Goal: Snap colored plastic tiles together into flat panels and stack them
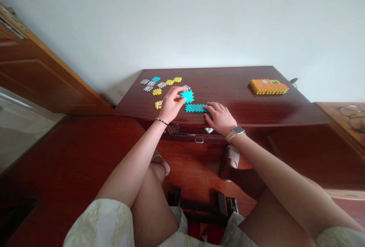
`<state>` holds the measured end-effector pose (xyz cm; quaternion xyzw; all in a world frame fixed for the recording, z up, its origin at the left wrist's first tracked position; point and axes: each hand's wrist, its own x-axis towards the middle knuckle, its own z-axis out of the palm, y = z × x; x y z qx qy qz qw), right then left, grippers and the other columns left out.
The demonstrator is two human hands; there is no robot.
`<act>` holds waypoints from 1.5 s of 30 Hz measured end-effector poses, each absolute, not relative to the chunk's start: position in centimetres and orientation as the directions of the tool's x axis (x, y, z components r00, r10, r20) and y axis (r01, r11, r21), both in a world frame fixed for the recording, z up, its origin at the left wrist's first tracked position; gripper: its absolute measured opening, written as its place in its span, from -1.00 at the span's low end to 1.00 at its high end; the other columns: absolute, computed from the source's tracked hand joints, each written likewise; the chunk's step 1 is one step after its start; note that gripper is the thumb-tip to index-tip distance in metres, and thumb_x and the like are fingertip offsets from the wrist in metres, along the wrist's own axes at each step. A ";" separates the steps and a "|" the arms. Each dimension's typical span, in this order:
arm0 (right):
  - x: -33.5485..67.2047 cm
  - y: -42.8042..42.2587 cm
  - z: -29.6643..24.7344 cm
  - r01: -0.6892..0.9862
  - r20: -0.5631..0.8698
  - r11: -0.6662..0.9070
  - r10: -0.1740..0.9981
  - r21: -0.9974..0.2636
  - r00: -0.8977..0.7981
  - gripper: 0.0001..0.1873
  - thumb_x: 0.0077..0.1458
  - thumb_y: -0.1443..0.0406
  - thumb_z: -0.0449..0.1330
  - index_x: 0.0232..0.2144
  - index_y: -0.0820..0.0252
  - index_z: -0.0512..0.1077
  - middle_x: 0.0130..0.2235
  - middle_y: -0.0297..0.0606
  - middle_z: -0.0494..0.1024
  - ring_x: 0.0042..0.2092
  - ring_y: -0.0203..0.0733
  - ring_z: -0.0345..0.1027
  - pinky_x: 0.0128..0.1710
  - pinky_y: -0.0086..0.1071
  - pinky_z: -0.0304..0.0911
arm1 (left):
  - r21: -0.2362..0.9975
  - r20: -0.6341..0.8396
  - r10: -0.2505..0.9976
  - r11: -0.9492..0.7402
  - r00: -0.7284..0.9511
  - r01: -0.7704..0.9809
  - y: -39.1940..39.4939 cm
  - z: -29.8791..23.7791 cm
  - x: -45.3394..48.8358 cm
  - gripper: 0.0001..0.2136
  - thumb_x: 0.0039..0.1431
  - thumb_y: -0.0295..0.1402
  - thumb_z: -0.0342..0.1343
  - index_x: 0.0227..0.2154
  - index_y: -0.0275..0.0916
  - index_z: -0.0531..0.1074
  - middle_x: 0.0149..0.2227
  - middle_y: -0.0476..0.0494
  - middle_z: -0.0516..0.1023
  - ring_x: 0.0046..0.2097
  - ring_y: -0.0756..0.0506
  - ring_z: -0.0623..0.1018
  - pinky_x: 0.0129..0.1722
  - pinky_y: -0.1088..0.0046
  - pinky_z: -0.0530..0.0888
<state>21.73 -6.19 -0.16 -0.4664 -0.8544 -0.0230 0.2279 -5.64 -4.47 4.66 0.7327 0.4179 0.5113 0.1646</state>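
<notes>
My left hand [171,104] grips a bright cyan interlocking foam piece [187,96] between thumb and fingers, above the dark wooden desk top [228,91]. My right hand [220,118] rests on the end of a longer cyan strip of joined pieces [194,108] and holds it down. The two cyan items lie close together but I cannot tell if they touch. Just left of my left hand lies a loose scatter of small grey, yellow and cyan pieces [156,85]. One yellow piece [158,104] sits partly hidden by my left hand.
A stack of orange, yellow and green foam pieces [268,86] lies at the desk's right end. Below the front edge is a drawer with a metal handle [199,140]. A wooden side table with eyeglasses [350,117] stands at the right, and a wall rises behind.
</notes>
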 end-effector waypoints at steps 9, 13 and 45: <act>21.7 -6.2 -0.1 0.800 0.426 0.572 0.779 -0.182 -0.460 -0.55 0.52 0.13 0.06 0.27 0.16 0.51 0.35 0.05 0.52 0.35 0.26 0.36 0.29 0.12 0.36 | 0.670 0.615 0.778 -0.601 0.129 0.434 -4.1 4.4 -5.0 -0.69 0.32 -0.53 0.26 0.07 -0.13 0.58 0.12 -0.19 0.61 -0.03 -0.08 0.68 -0.07 0.43 0.66; 21.7 -6.3 -0.1 0.799 0.428 0.573 0.778 -0.181 -0.460 -0.55 0.52 0.13 0.06 0.27 0.17 0.51 0.34 0.06 0.53 0.35 0.27 0.36 0.28 0.12 0.37 | 0.686 0.607 0.784 -0.599 0.128 0.414 -3.9 4.2 -4.9 -0.71 0.33 -0.51 0.26 0.07 -0.14 0.58 0.11 -0.21 0.60 0.03 -0.11 0.66 -0.05 0.43 0.65; 21.8 -6.2 -0.2 0.807 0.395 0.561 0.794 -0.185 -0.461 -0.53 0.53 0.12 0.06 0.30 0.16 0.49 0.37 0.06 0.50 0.38 0.25 0.32 0.32 0.11 0.32 | 0.953 0.299 0.949 -0.301 -0.098 -0.008 -3.4 4.0 -4.0 -0.66 0.15 -0.08 0.46 -0.18 -0.17 0.55 -0.17 -0.08 0.62 -0.18 -0.04 0.62 -0.22 0.47 0.67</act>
